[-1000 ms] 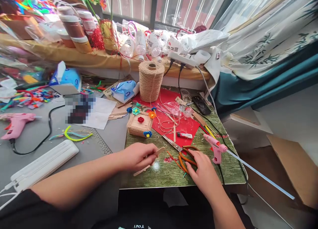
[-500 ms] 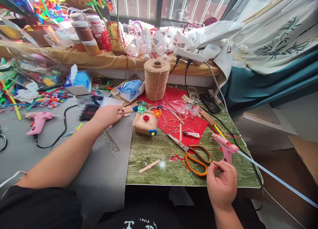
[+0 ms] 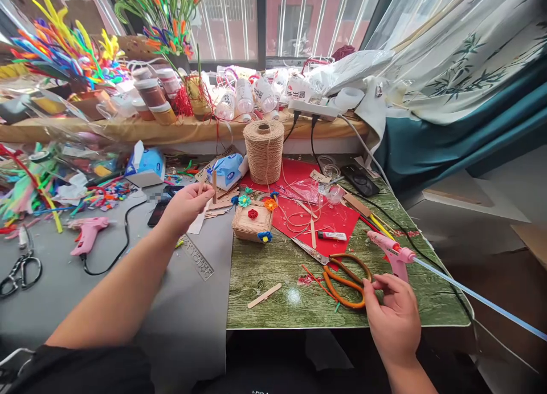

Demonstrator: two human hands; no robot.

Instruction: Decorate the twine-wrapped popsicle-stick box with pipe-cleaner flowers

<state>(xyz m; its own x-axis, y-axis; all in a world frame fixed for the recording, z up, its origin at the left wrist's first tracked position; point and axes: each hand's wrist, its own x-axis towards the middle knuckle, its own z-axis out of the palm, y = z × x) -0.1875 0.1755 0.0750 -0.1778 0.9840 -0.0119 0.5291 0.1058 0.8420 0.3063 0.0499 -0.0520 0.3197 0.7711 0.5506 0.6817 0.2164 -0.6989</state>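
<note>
My left hand [image 3: 188, 204] is raised over the grey side of the table, thumb and fingers closed on a wooden craft stick [image 3: 214, 187] that points upward. Below and behind it lie more flat craft sticks [image 3: 219, 210]. To its right sits a small twine-covered box [image 3: 252, 230] with bright flowers on it. My right hand [image 3: 395, 314] is closed in a pinch beside the handle of the orange-handled scissors [image 3: 331, 287]; what its fingertips hold, if anything, cannot be made out. A pink glue gun [image 3: 395, 256] stands just behind it. One loose craft stick [image 3: 265, 296] lies near the front edge.
A big twine spool [image 3: 264, 154] stands behind the box, on red paper [image 3: 342, 216] with a small tube [image 3: 332, 236]. Another pink glue gun [image 3: 90, 234], black-handled scissors [image 3: 21, 274] and a clear ruler [image 3: 199, 259] lie leftward. Cords cross the right side.
My left hand has lifted from the pile of craft sticks, now with a stick upright in its fingers. My right hand stays by the scissors. The head view has tilted up slightly.
</note>
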